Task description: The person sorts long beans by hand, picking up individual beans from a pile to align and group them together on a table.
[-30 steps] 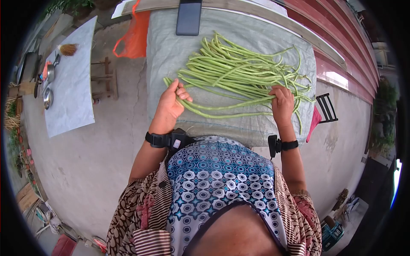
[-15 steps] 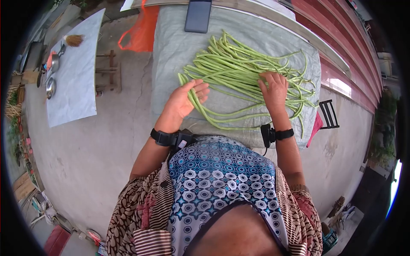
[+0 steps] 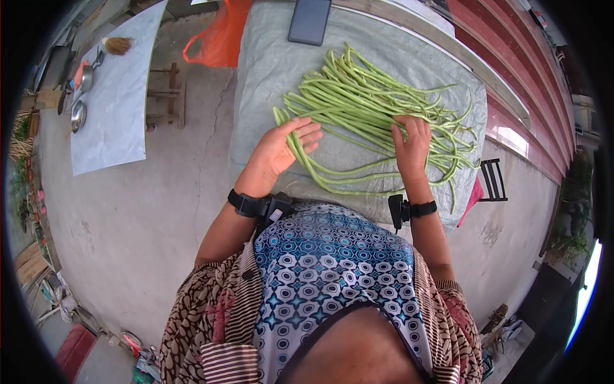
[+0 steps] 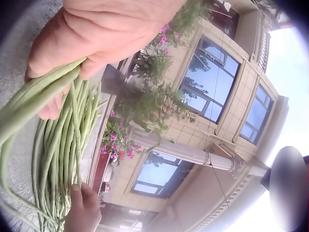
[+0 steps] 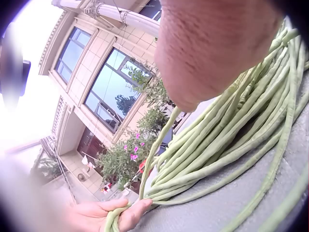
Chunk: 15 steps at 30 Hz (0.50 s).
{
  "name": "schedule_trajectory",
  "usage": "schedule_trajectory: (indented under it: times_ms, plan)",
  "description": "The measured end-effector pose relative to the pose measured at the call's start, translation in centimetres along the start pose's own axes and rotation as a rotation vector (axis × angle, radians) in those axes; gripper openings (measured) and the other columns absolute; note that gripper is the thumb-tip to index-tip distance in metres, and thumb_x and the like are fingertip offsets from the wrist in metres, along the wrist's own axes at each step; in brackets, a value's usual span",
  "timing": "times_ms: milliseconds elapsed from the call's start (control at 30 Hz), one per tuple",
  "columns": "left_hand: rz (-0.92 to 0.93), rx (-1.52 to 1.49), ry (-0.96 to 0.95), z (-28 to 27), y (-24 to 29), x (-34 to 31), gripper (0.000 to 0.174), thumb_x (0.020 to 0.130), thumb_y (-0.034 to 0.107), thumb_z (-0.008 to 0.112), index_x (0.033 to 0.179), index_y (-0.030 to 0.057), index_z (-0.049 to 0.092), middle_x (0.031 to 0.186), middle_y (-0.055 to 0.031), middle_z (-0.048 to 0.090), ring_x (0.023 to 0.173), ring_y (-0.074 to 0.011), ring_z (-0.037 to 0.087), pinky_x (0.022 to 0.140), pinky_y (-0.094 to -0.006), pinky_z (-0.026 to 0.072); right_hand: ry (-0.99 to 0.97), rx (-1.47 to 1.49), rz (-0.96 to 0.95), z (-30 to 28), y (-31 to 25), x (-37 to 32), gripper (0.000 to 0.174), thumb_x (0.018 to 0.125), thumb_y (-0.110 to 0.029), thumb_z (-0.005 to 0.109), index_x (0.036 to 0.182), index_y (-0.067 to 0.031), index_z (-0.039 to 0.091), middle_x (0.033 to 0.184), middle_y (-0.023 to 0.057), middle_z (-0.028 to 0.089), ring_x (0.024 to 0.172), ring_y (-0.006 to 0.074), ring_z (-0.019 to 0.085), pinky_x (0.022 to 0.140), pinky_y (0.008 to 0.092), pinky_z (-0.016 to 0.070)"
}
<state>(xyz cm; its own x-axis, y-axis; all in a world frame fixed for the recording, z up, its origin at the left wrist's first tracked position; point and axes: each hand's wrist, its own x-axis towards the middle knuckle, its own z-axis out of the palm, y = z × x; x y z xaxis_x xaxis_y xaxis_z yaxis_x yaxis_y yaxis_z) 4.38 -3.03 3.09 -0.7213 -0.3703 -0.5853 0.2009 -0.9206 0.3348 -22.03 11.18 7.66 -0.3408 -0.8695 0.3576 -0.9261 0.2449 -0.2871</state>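
A heap of long green beans lies on a grey woven sheet spread over the table. My left hand, palm up, holds a few long beans under its thumb, its fingers extended. Their lengths curve along the near side of the heap toward the right. Over the heap's right part, my right hand pinches a long bean between thumb and finger, as the left wrist view shows. That bean stretches from the right fingers toward the left hand.
A dark phone lies at the far edge of the sheet. Left of it hangs an orange plastic bag. Farther left, a white table bears metal bowls and a small brush. A black stool frame stands at right.
My right hand has left the right end of the held beans and moved onto the heap. My left fingers have straightened, with the beans still under the thumb. The head view has shifted slightly.
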Motion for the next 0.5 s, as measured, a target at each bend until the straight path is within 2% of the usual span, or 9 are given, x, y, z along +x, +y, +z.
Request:
schedule_trajectory:
  times_ms: [67,167,200,267,367,433,467,500]
  plan:
    - [-0.002,-0.016,0.013,0.0,-0.1,-0.1,0.049,0.101,0.028,0.048,0.136,-0.0049,0.041,0.138,-0.0224,0.047,0.126,-0.0321,0.05,0.101,-0.0428,0.0457,0.087,0.139,-0.052,-1.0,-1.4,-0.1,0.024,0.075,-0.006,0.071,0.098,-0.0108,0.064,0.099,0.007,0.064,0.096,0.0288,0.056,0.086,0.0404,0.0423]
    - [0.044,-0.089,-0.027,0.3,-0.2,-0.1,0.045,0.101,0.027,0.046,0.134,-0.0037,0.043,0.142,-0.021,0.044,0.129,-0.0325,0.048,0.102,-0.0429,0.0449,-0.106,0.339,-0.022,-1.7,-2.9,-2.0,0.022,0.074,-0.003,0.071,0.094,-0.0097,0.064,0.093,0.0084,0.064,0.09,0.0307,0.059,0.079,0.0394,0.0467]
    - [0.059,-0.114,-0.036,0.7,-0.1,-0.3,0.043,0.102,0.027,0.046,0.134,-0.0026,0.043,0.138,-0.019,0.048,0.126,-0.0317,0.05,0.102,-0.0429,0.0451,-0.136,0.374,-0.09,-1.7,-3.3,-2.5,0.02,0.074,-0.003,0.07,0.093,-0.0088,0.064,0.087,0.0088,0.064,0.082,0.0311,0.062,0.07,0.0378,0.0505]
    - [0.089,-0.163,-0.056,1.4,0.0,-0.6,0.041,0.102,0.026,0.045,0.133,-0.0006,0.045,0.129,-0.0148,0.055,0.12,-0.0299,0.054,0.101,-0.043,0.0455,-0.243,0.381,-0.086,-2.0,-3.7,-3.9,0.021,0.075,-0.004,0.07,0.094,-0.0091,0.065,0.086,0.0083,0.064,0.08,0.0299,0.063,0.067,0.037,0.0515]
    - [0.09,-0.19,-0.206,-0.3,-0.6,0.3,0.035,0.102,0.026,0.045,0.128,0.0025,0.048,0.101,-0.0063,0.062,0.099,-0.0236,0.06,0.095,-0.0417,0.0473,-0.346,0.373,-0.05,-1.9,-3.6,-5.5,0.019,0.077,-0.007,0.07,0.094,-0.0104,0.065,0.084,0.0068,0.065,0.076,0.0282,0.064,0.064,0.0366,0.0518]
    - [0.093,-0.202,-0.173,0.5,-0.8,0.2,0.031,0.102,0.026,0.046,0.124,0.0037,0.05,0.086,-0.0022,0.056,0.085,-0.0197,0.056,0.091,-0.0405,0.0478,-0.396,0.345,0.021,-2.4,-3.8,-5.9,0.017,0.077,-0.008,0.07,0.092,-0.0107,0.065,0.083,0.0062,0.065,0.076,0.028,0.063,0.065,0.0371,0.0513]
    - [0.092,-0.208,-0.16,0.9,-0.9,0.3,0.03,0.102,0.027,0.046,0.121,0.0043,0.051,0.078,-0.0001,0.053,0.078,-0.0177,0.054,0.088,-0.0398,0.048,-0.371,0.269,-0.008,-2.7,-3.4,-6.0,0.015,0.076,-0.008,0.07,0.091,-0.0109,0.065,0.081,0.0058,0.064,0.075,0.0275,0.063,0.065,0.0369,0.0505]
    - [0.119,-0.213,-0.131,1.4,-0.9,0.2,0.028,0.102,0.026,0.046,0.12,0.0045,0.052,0.078,0.0001,0.052,0.077,-0.0172,0.053,0.087,-0.0392,0.0479,-0.347,0.188,-0.036,-3.1,-2.5,-6.0,0.014,0.076,-0.008,0.07,0.089,-0.0112,0.065,0.08,0.0053,0.064,0.074,0.027,0.063,0.066,0.0367,0.0497]
